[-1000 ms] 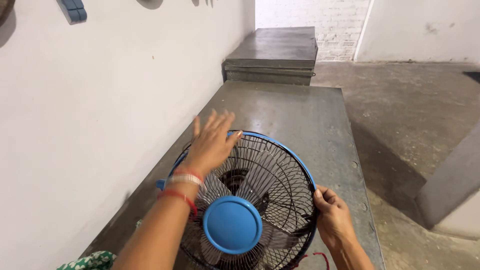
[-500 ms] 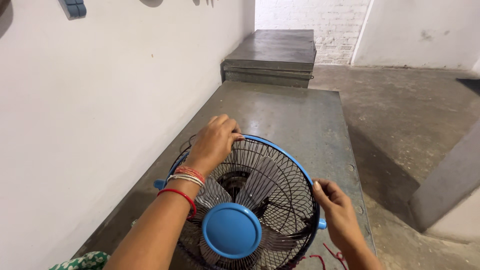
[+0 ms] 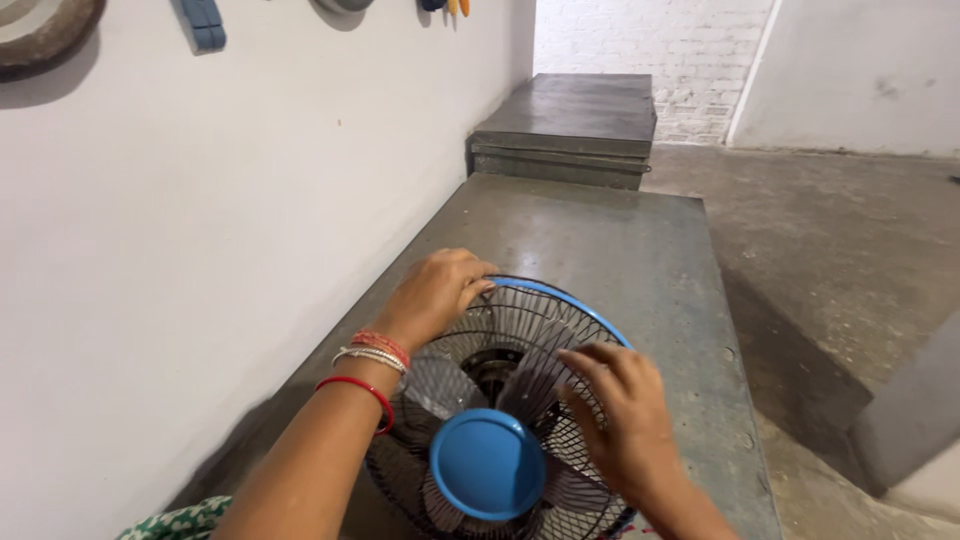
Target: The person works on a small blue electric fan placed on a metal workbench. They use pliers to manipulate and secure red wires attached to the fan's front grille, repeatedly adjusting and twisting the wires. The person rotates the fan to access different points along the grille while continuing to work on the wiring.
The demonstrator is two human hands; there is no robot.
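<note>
Fingers (image 3: 470, 272) of the left hand (image 3: 435, 295) are curled over the far top rim of a table fan (image 3: 500, 400), gripping the blue ring at its left upper edge. 3 bangles, red and silver, are worn on that wrist. Further right, the right hand (image 3: 625, 425) is laid against the front wire grille, its fingers (image 3: 590, 360) loosely spread and bent; whether any wire is actually pinched cannot be told.

The fan is lying tilted on a grey metal table (image 3: 600, 240), close to the near end and towards the wall side. A black wire cage, a blue outer ring and a round blue centre cap (image 3: 487, 463) are seen, with grey blades behind the wires.

To the left, a plain white wall (image 3: 200, 250) runs alongside the table. A few hung objects are seen at its top edge, cut off by the frame and hard to identify. Beyond the table's far end, a closed grey metal box (image 3: 570, 125) is set; its contents are hidden. Behind it, a whitewashed brick wall (image 3: 650, 40) is seen. To the right, a bare concrete floor (image 3: 840, 230) spreads out, well below the tabletop.

The fan's lower part and base are cut off at the bottom edge, as are both forearms.
</note>
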